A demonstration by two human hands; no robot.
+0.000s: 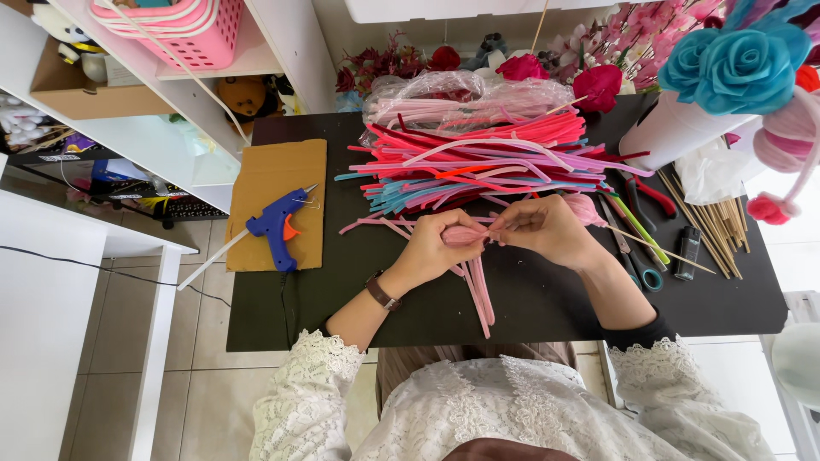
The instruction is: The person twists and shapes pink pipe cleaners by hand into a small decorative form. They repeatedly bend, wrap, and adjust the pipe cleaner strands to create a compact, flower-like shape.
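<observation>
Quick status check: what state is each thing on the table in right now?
Left hand: gripping the pink pipe cleaner bundle.
Right hand: pinching the same bundle.
Blue glue gun: lying on cardboard, unheld.
Pipe cleaner pile: loose heap.
Scissors: lying closed.

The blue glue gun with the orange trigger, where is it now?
The blue glue gun lies on the brown cardboard sheet, on the black table's left part, left of the left hand.

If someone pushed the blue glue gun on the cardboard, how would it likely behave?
The glue gun lies on its side on the cardboard, so it would probably slide rather than roll. Its cord trails off the table edge and may drag or tug it back. The hard-looking plastic body likely stays stiff when lifted.
</observation>
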